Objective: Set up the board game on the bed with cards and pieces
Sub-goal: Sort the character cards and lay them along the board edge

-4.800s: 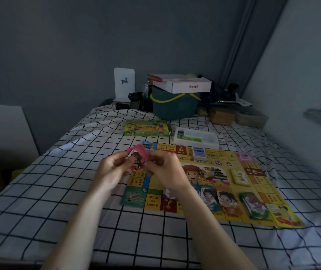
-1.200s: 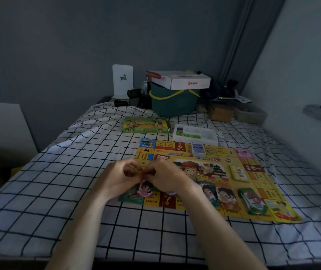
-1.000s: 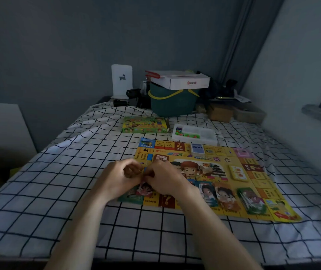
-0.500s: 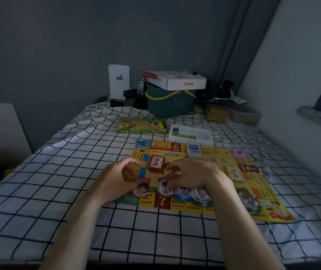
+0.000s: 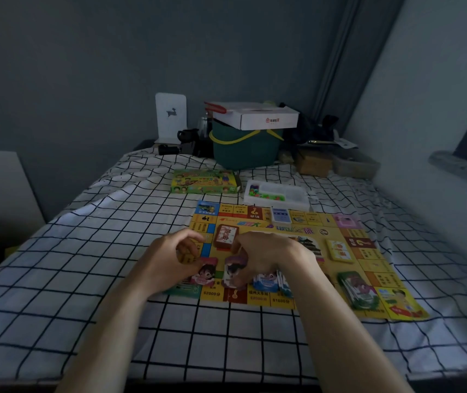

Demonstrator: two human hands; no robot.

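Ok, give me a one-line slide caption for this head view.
Both hands, left and right, stand character pieces along the board edge on a checked bed.

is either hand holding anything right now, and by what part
The right hand pinches the purple character piece near its top, standing it on the board. The left hand is curled beside the pink piece; any grip cannot be told.

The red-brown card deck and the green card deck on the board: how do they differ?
The red-brown card deck lies near the board's left-centre, just beyond both hands; the green card deck lies at the near right, away from them. The green one looks fanned and untidy, the red-brown one squared. Both lie flat on the game board.
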